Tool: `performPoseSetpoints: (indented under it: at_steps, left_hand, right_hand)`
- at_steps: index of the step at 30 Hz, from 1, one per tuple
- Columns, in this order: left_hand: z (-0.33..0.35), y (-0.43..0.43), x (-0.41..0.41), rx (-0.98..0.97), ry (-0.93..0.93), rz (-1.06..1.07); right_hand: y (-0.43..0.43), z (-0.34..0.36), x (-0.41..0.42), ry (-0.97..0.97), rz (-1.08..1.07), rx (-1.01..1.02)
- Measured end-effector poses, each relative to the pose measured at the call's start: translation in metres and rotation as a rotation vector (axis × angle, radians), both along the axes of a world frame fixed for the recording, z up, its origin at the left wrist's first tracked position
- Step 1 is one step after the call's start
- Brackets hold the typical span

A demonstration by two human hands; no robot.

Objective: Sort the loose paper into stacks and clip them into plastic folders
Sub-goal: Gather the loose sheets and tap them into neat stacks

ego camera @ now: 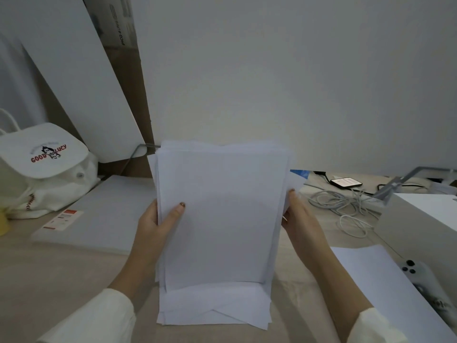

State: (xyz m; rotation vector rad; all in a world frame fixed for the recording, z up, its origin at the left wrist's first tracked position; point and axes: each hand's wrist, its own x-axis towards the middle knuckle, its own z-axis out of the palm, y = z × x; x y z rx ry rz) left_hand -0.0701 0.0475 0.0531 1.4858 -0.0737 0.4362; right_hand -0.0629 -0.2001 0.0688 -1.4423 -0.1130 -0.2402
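A stack of white paper (222,219) stands upright, edges uneven, on loose sheets (212,310) lying flat; right of it lies a single sheet (380,280).

Matt, smooth paper (222,214) I hold, white cloth bag (42,167), frosted pack (106,214), plastic I think, matt brown cardboard (142,95), glossy phone (346,182) screen, my cloth sleeve (99,318)

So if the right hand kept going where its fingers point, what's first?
The right hand grips the edge of the paper stack, so that comes first; beyond, probably the blue item by the wall, depth unclear.
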Motion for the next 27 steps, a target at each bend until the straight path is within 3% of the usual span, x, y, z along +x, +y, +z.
performPoseSetpoints:
  at_steps: [7, 11, 17, 27]
  left_hand:
    - [0.002, 0.001, 0.006, 0.004, -0.028, -0.052]
    - [0.000, 0.000, 0.009, 0.016, -0.015, -0.055]
    - [-0.007, -0.004, 0.010, -0.028, 0.013, -0.046]
    - [-0.021, -0.010, 0.007, -0.069, -0.014, -0.072]
  right_hand:
    - [-0.011, 0.040, 0.011, -0.093, -0.049, -0.059]
    - [-0.005, 0.049, 0.012, -0.016, 0.021, -0.174]
    - [0.003, 0.004, -0.004, 0.093, 0.102, -0.141]
    - [0.008, -0.011, -0.018, 0.062, -0.048, 0.032]
